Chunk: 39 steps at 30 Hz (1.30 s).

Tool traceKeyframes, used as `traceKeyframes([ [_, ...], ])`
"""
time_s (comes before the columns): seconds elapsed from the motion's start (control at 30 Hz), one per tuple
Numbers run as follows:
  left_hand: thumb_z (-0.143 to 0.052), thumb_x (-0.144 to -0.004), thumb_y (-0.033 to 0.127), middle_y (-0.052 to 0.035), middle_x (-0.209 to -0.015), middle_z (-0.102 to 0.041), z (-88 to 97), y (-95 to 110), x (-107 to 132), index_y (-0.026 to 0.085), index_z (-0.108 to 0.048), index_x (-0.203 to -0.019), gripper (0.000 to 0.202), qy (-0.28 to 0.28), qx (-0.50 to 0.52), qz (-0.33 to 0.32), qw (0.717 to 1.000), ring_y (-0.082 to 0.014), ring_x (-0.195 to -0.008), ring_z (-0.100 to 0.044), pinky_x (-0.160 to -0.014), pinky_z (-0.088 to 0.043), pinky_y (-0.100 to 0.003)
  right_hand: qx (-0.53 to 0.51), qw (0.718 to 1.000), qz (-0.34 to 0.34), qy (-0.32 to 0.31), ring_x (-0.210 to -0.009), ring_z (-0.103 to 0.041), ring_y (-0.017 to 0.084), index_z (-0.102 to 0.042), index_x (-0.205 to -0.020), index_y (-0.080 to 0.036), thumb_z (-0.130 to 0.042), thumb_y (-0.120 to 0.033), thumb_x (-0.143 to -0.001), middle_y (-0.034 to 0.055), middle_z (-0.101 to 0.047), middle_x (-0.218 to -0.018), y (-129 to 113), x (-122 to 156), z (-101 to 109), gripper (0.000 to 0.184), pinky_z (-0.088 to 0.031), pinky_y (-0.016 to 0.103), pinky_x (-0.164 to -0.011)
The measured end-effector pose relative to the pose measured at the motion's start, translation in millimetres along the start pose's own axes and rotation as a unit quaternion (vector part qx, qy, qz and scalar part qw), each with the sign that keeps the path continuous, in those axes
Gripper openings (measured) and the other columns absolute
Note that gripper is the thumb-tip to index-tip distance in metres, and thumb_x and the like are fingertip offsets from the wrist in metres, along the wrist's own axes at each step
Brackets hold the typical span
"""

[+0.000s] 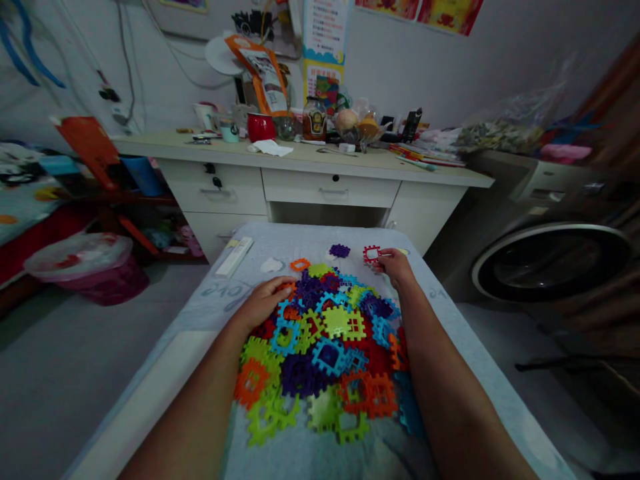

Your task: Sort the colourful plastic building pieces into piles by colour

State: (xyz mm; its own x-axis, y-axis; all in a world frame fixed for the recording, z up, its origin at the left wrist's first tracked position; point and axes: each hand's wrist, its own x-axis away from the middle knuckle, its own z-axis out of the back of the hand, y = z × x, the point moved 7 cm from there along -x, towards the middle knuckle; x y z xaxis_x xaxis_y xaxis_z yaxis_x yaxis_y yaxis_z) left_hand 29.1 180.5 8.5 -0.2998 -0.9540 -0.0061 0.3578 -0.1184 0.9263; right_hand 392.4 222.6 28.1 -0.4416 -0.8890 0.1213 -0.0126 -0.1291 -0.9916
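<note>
A heap of flat, toothed plastic tiles (325, 347) in green, purple, blue, orange and red lies on a pale cloth-covered table (200, 320). My left hand (265, 301) rests palm down on the heap's left edge, fingers curled over an orange tile (287, 288). My right hand (395, 265) reaches past the heap's far right and pinches a red tile (371, 253). A purple tile (340, 251) and an orange tile (300, 265) lie apart at the far side.
A white flat box (234, 257) lies at the table's far left. Beyond stands a cluttered white desk (310, 180) with drawers. A washing machine (550, 253) is to the right, a pink bin (85, 267) on the floor to the left.
</note>
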Motion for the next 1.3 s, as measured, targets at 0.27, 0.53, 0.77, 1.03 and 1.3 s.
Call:
traceKeyframes([
  [0.27,-0.061,-0.075,0.055,-0.0024,-0.109,-0.072,-0.1,-7,-2,0.022,-0.068,-0.111,0.049,0.006,0.014,0.013,1.0,-0.0265,-0.103,-0.064,-0.094,-0.049,-0.038,0.0,0.999,-0.009,-0.052,-0.046,-0.06,0.011,-0.053,-0.083,-0.017,-0.064,-0.003,-0.073,-0.0012,-0.062,-0.053,7,3,-14,0.02,-0.049,0.019,-0.045],
  [0.53,-0.062,-0.073,0.056,-0.0024,-0.105,-0.072,1.6,-7,-1,0.021,-0.069,-0.11,0.051,0.025,0.024,0.005,0.999,-0.0258,-0.098,-0.065,-0.093,-0.049,-0.038,0.059,0.987,0.038,-0.143,-0.054,-0.061,0.01,-0.06,-0.085,-0.016,-0.063,-0.006,-0.075,-0.0006,-0.065,-0.065,-29,14,-31,0.015,-0.047,0.018,-0.049],
  [0.77,-0.062,-0.074,0.058,-0.002,-0.103,-0.072,3.3,-8,-2,0.021,-0.068,-0.11,0.052,0.031,0.027,0.011,0.999,-0.0243,-0.096,-0.065,-0.089,-0.049,-0.035,0.141,0.975,0.061,-0.16,-0.056,-0.057,0.009,-0.065,-0.085,-0.016,-0.064,-0.01,-0.071,-0.0016,-0.063,-0.063,-62,32,23,0.015,-0.044,0.018,-0.049],
  [1.03,-0.065,-0.069,0.061,-0.002,-0.101,-0.073,4.9,-4,0,0.022,-0.07,-0.107,0.055,0.052,0.022,0.011,0.998,-0.0258,-0.096,-0.065,-0.091,-0.049,-0.037,0.087,0.996,0.023,-0.014,-0.047,-0.052,0.008,-0.062,-0.083,-0.015,-0.067,-0.015,-0.07,-0.0019,-0.06,-0.055,-17,48,119,0.013,-0.043,0.019,-0.045],
  [1.3,-0.064,-0.069,0.063,-0.0029,-0.104,-0.072,5.4,-6,1,0.021,-0.068,-0.111,0.059,0.05,0.024,0.012,0.998,-0.0267,-0.101,-0.065,-0.09,-0.051,-0.037,0.065,0.995,-0.006,0.08,-0.05,-0.059,0.012,-0.052,-0.074,-0.02,-0.069,-0.009,-0.068,-0.0016,-0.059,-0.055,-1,26,108,0.021,-0.051,0.023,-0.049],
])
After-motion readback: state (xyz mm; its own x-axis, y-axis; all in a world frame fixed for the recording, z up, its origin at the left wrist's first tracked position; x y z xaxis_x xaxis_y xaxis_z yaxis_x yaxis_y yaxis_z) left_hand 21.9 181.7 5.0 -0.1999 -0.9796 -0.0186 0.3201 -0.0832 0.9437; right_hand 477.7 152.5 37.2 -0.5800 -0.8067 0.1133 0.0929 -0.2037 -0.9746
